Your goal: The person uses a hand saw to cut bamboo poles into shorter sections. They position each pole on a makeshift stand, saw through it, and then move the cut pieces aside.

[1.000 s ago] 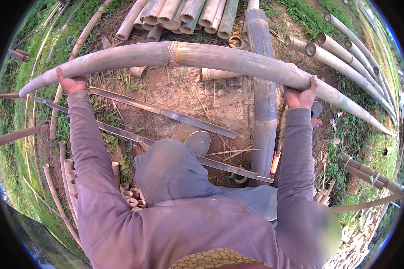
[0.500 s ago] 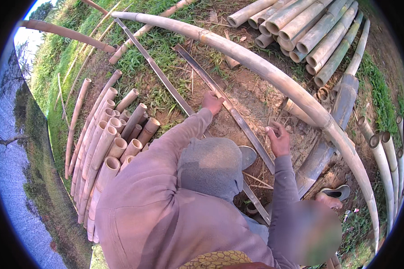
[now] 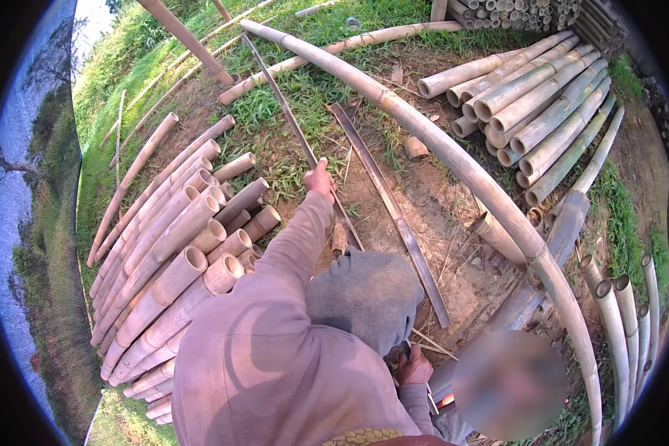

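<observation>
My left hand (image 3: 320,181), its arm stretched forward, is wrapped round a long, narrow split bamboo strip (image 3: 290,119). The strip slants from the far grass toward my grey-clad knee (image 3: 364,297). A second split bamboo strip (image 3: 389,204), dark along its length, lies on the ground to the right, apart from both hands. Close to my body, beside the knee, my right hand (image 3: 414,366) is closed round the dark handle of a tool. Most of that tool is hidden, so its kind is unclear.
A long curved bamboo pole (image 3: 424,123) arches across the work spot. Stacked bamboo tubes lie left (image 3: 193,260) and far right (image 3: 513,111). More poles (image 3: 617,327) stand at the right edge. A thick dark bamboo log (image 3: 516,306) lies right of the strips.
My left hand has left the right-hand strip and taken hold of the left one. My right hand has dropped from beside the strip to near my knee and now grips a dark handle.
</observation>
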### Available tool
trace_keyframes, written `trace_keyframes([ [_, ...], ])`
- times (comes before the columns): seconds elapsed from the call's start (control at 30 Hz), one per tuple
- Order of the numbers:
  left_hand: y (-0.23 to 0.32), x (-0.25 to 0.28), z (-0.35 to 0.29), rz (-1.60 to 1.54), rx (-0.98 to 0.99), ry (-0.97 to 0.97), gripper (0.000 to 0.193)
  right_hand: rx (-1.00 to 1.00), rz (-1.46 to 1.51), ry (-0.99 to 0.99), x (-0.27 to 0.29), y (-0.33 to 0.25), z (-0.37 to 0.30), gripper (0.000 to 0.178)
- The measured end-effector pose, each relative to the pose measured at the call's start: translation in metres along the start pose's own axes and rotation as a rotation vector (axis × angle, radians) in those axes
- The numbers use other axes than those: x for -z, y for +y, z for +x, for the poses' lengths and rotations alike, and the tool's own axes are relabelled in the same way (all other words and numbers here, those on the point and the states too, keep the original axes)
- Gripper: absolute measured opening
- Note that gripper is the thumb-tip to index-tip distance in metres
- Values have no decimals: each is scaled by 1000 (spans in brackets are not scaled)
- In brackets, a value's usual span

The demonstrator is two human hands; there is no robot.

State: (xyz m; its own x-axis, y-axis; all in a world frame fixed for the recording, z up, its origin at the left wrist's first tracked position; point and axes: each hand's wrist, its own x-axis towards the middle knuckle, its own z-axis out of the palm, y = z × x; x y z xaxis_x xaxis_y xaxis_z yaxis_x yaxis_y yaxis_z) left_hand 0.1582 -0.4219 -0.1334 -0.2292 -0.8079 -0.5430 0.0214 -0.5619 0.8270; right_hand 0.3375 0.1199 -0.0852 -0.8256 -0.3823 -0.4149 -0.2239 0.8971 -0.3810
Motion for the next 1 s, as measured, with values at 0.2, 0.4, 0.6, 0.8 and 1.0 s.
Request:
trace_keyframes([
  [0.2,101,-32,9,-404,77,-248,50,64,16,325,74,3,0,49],
  [0.4,167,-48,43,-551,14,-561,63,130,82,293,110,27,2,45],
  [0.6,119,-48,63,-438,73,-469,76,112,219,430,123,-35,36,39],
  [0.8,-4,-152,33,-142,363,-581,120,162,261,524,127,-58,70,42],
  [1.0,-20,-241,40,-451,117,-479,85,213,283,550,167,-57,59,41],
])
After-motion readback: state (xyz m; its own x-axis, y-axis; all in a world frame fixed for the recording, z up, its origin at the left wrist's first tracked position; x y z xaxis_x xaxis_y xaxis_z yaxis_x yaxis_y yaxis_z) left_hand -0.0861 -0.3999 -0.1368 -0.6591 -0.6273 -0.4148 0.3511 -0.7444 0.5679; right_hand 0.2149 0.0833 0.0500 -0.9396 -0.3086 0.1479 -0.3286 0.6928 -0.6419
